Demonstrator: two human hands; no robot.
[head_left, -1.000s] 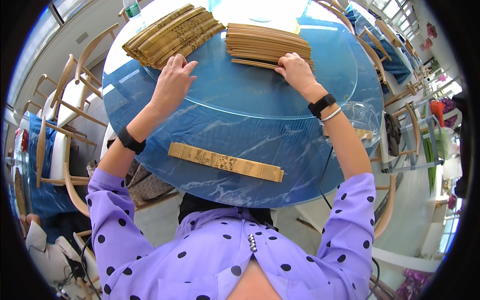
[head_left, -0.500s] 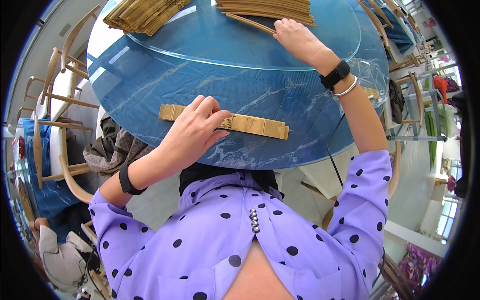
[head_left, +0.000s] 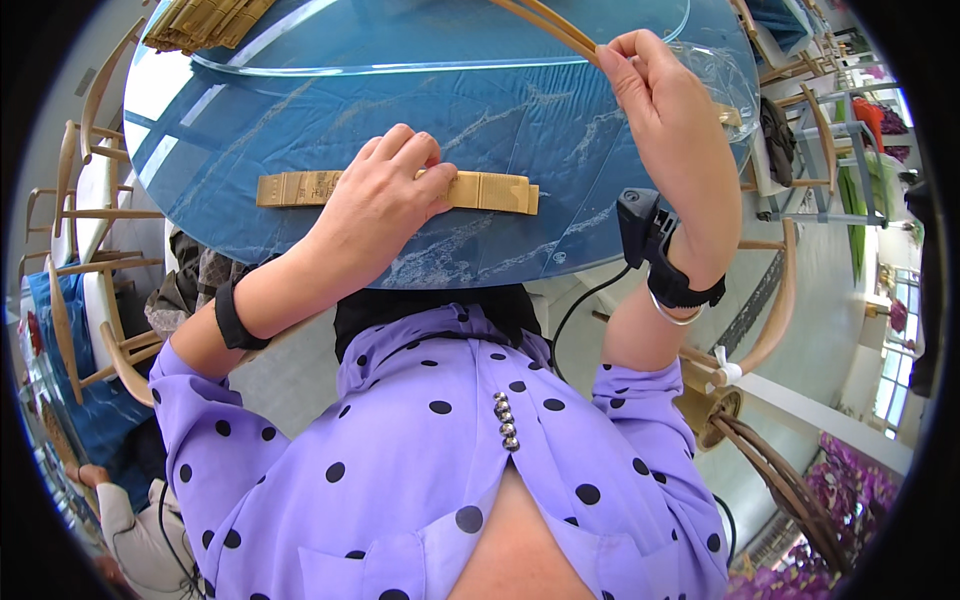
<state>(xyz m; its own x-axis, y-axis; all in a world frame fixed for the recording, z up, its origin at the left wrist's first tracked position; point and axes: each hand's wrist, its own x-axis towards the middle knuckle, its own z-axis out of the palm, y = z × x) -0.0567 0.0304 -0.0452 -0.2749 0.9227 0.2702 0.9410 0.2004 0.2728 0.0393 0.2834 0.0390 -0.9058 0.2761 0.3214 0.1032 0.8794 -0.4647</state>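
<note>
A row of overlapping flat gold paper sleeves (head_left: 500, 194) lies across the near part of the blue table. My left hand (head_left: 385, 185) rests over its middle, with thumb and fingers pinched on the sleeves and hiding that stretch. Dark print shows on the sleeves left of the hand. At the upper right, my right hand (head_left: 672, 120) holds a pair of light brown chopsticks (head_left: 553, 24) by one end, between thumb and fingers. The chopsticks slant up to the left, above the clear glass turntable (head_left: 440, 45), and their far ends run out of the picture.
A pile of gold-brown strips (head_left: 205, 22) lies at the far left. A crinkled clear plastic bag (head_left: 705, 70) sits at the table's right side. The blue table (head_left: 240, 135) has a rounded near edge. Wooden chairs (head_left: 95, 230) stand to the left. A black cable (head_left: 575, 310) hangs from my right wrist device.
My right hand has drawn the chopsticks off the pile toward me and turned, showing its thumb side. My left hand stays on the gold sleeves. The whole view has shifted.
</note>
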